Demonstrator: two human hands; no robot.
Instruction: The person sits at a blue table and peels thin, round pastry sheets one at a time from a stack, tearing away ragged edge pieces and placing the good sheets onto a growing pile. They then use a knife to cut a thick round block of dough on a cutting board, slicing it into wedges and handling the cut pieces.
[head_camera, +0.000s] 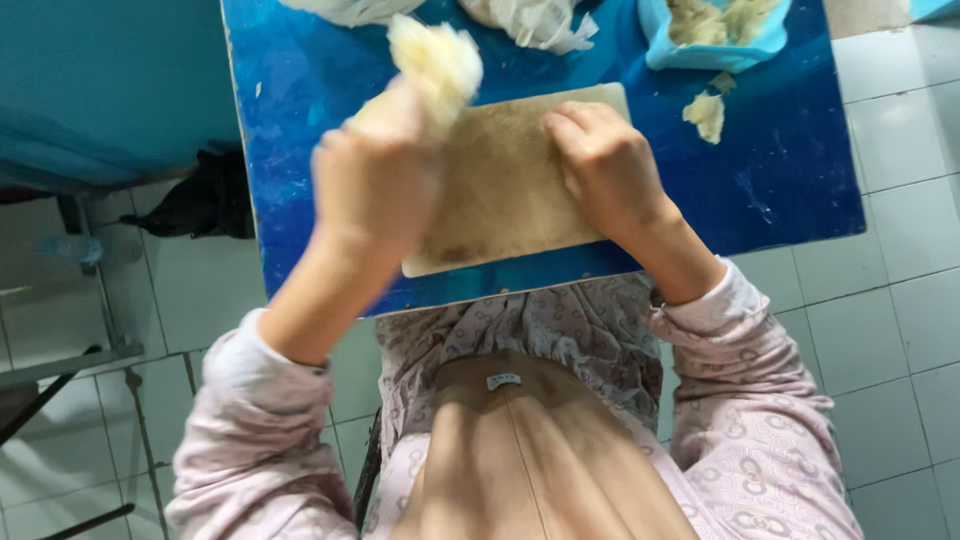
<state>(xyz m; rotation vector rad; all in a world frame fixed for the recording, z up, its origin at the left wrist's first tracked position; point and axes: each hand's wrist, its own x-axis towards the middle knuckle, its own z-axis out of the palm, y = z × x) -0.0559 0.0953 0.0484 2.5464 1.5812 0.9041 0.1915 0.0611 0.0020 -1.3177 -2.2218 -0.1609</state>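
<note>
A worn wooden cutting board (510, 190) lies on a blue table (790, 170) in front of me. My left hand (375, 180) is raised above the board's left edge and grips a pale, shredded lump of dough-like stuff (435, 60). My right hand (605, 165) rests on the board's right side with its fingers curled, and whether it holds anything is hidden.
A light blue container (715, 50) with more pale stuff sits at the table's far right, with a small pale piece (706, 115) beside it. White crumpled plastic (530, 20) lies at the far edge. White floor tiles (900, 320) surround the table; a dark cloth (200, 205) lies left.
</note>
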